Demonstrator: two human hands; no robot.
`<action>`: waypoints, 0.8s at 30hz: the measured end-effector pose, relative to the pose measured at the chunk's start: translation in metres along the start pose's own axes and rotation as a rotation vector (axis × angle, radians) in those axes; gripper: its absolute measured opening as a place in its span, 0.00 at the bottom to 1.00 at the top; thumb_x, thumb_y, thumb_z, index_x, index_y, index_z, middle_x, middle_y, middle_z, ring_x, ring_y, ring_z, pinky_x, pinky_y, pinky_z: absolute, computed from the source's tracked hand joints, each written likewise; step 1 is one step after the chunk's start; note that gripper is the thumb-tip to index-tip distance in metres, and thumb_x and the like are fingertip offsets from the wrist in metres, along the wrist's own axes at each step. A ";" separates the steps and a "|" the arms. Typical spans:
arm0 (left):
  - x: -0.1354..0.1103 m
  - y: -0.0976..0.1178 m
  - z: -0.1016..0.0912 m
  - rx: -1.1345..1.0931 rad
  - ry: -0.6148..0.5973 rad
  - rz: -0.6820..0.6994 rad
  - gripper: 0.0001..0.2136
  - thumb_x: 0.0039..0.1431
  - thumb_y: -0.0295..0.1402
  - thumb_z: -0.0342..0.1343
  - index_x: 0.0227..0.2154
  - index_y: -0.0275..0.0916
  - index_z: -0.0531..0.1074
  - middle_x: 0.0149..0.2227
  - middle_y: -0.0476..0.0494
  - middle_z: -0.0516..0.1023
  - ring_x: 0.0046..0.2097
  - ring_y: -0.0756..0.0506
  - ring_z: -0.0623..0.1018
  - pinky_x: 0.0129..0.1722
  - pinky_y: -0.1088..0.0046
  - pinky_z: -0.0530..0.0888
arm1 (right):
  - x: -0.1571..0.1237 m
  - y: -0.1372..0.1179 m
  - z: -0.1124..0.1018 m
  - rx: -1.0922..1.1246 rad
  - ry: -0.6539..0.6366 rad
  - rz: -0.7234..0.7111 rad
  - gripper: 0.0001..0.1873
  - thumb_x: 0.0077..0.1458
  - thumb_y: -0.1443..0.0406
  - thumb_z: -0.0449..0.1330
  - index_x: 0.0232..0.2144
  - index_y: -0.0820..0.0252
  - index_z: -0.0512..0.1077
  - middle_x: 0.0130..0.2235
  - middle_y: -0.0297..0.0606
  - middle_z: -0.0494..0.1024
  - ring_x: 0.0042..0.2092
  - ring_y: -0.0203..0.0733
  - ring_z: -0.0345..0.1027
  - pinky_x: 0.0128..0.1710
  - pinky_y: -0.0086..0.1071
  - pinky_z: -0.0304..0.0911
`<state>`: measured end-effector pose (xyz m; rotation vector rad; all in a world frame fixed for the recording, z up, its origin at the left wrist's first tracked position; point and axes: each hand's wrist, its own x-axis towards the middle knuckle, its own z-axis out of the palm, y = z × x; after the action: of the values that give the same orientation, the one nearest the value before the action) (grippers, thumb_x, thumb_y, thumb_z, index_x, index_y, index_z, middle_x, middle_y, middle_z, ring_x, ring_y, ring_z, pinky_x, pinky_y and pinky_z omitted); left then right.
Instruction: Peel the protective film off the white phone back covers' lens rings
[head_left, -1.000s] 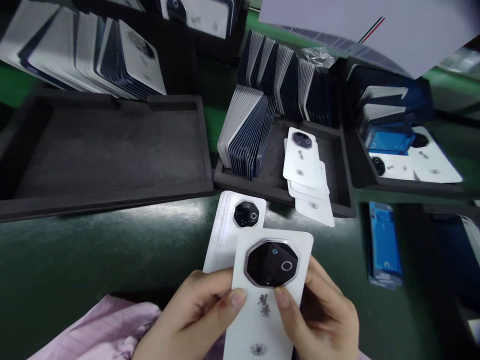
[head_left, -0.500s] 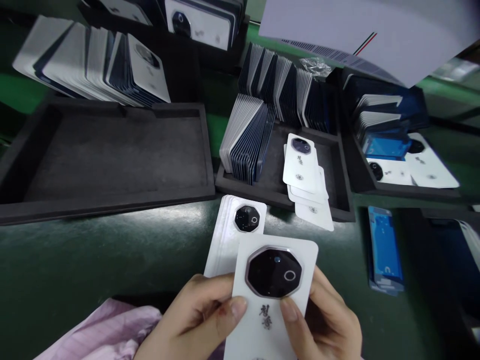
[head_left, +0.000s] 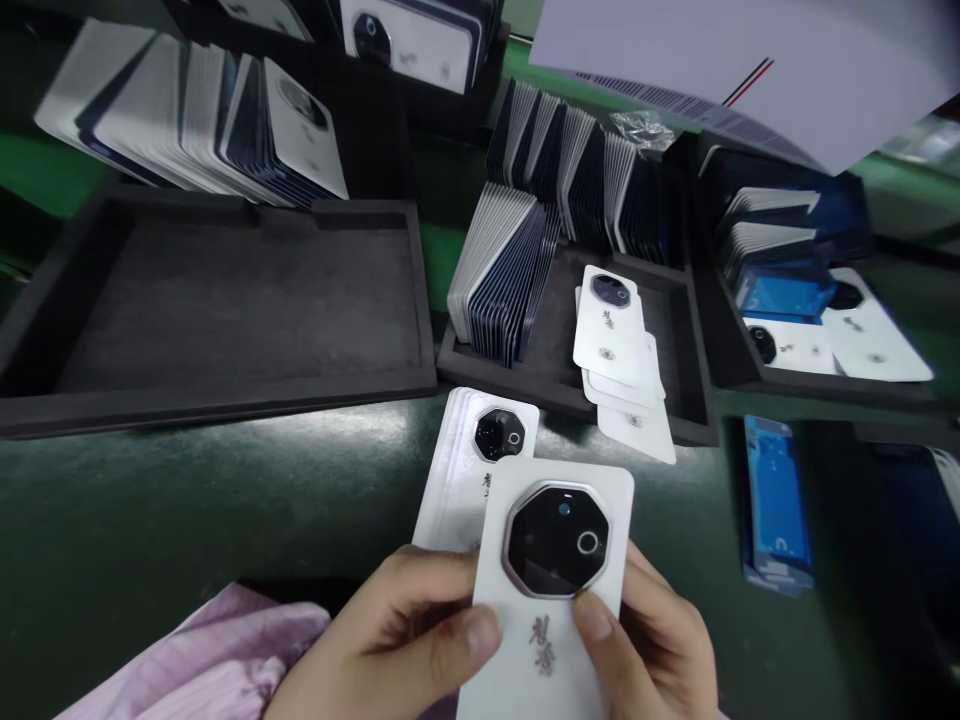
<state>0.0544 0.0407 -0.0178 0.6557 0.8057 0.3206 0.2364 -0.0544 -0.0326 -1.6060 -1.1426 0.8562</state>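
Note:
A white phone back cover [head_left: 517,630] with a black octagonal camera area is held up close to me, its lower end cut off by the frame. My left hand [head_left: 397,630] grips its left edge, thumb on the front and fingers behind. On the other side my right hand [head_left: 652,640] pinches the cover, the thumb pressing just below the camera area. Both hands' fingers are partly hidden behind the cover. Just beyond it, a stack of like white covers [head_left: 457,470] lies on the dark green table [head_left: 187,510].
A black foam tray [head_left: 262,300] with a raised rim sits at left, leaning covers [head_left: 195,110] behind it. Another tray [head_left: 562,390] holds upright covers [head_left: 502,270] and loose white ones [head_left: 607,330]. Blue film pieces [head_left: 780,500] lie at right. A purplish sheet [head_left: 697,70] hangs above.
The held cover has tilted slightly between my hands, and more of the stack behind it shows. The whole view has shifted a little. Both hands keep their grip.

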 end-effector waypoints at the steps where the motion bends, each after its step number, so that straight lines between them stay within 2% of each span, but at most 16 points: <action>1: 0.000 0.000 0.000 -0.003 0.009 0.001 0.16 0.54 0.54 0.69 0.28 0.46 0.89 0.28 0.46 0.80 0.35 0.43 0.74 0.36 0.73 0.74 | 0.003 -0.002 0.001 0.022 -0.012 -0.003 0.14 0.63 0.66 0.63 0.47 0.44 0.82 0.43 0.39 0.84 0.33 0.41 0.78 0.25 0.26 0.70; 3: -0.001 0.000 -0.001 -0.008 0.012 -0.004 0.16 0.54 0.53 0.70 0.27 0.46 0.88 0.28 0.46 0.80 0.35 0.43 0.75 0.37 0.73 0.74 | 0.008 -0.007 0.002 0.067 -0.028 -0.005 0.12 0.65 0.66 0.61 0.45 0.44 0.83 0.42 0.39 0.83 0.33 0.41 0.78 0.25 0.26 0.69; 6: 0.001 0.002 0.000 -0.011 -0.052 -0.025 0.17 0.55 0.55 0.68 0.31 0.47 0.89 0.28 0.46 0.81 0.35 0.43 0.76 0.38 0.72 0.74 | 0.013 -0.013 0.005 0.094 -0.027 -0.002 0.11 0.66 0.65 0.60 0.42 0.46 0.83 0.40 0.39 0.83 0.33 0.41 0.77 0.26 0.26 0.69; 11: 0.004 0.005 0.000 -0.075 -0.133 -0.062 0.18 0.55 0.57 0.67 0.34 0.50 0.90 0.27 0.48 0.82 0.34 0.44 0.78 0.39 0.73 0.72 | 0.008 -0.009 0.003 0.085 -0.025 0.014 0.11 0.66 0.63 0.60 0.43 0.44 0.83 0.38 0.37 0.81 0.32 0.39 0.74 0.24 0.26 0.68; 15: 0.002 0.004 -0.004 -0.123 -0.094 -0.122 0.15 0.53 0.54 0.70 0.37 0.52 0.89 0.30 0.49 0.85 0.38 0.44 0.79 0.41 0.74 0.71 | -0.001 -0.002 -0.001 0.043 -0.011 0.030 0.12 0.63 0.64 0.63 0.47 0.45 0.82 0.43 0.41 0.83 0.32 0.40 0.73 0.24 0.28 0.69; 17: 0.001 0.001 -0.007 -0.120 -0.063 -0.159 0.16 0.52 0.53 0.71 0.39 0.52 0.89 0.29 0.49 0.83 0.36 0.45 0.77 0.40 0.74 0.71 | -0.003 -0.001 -0.002 0.035 -0.010 0.037 0.12 0.62 0.64 0.64 0.47 0.46 0.83 0.44 0.41 0.83 0.31 0.41 0.72 0.23 0.29 0.69; 21: 0.001 -0.001 -0.010 -0.112 -0.088 -0.179 0.18 0.54 0.54 0.70 0.41 0.49 0.89 0.26 0.50 0.77 0.32 0.47 0.73 0.38 0.74 0.70 | -0.002 -0.001 -0.001 0.024 -0.010 0.038 0.12 0.63 0.64 0.63 0.46 0.46 0.83 0.45 0.41 0.83 0.31 0.40 0.72 0.23 0.28 0.69; 24: 0.003 0.000 -0.010 -0.118 -0.118 -0.187 0.18 0.56 0.53 0.69 0.41 0.49 0.88 0.27 0.50 0.77 0.33 0.47 0.73 0.39 0.74 0.70 | -0.004 0.000 -0.003 0.011 0.004 0.023 0.13 0.62 0.65 0.64 0.48 0.45 0.82 0.44 0.41 0.83 0.31 0.40 0.72 0.23 0.27 0.69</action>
<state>0.0483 0.0462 -0.0248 0.4801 0.7230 0.1563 0.2375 -0.0590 -0.0315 -1.6133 -1.1171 0.8725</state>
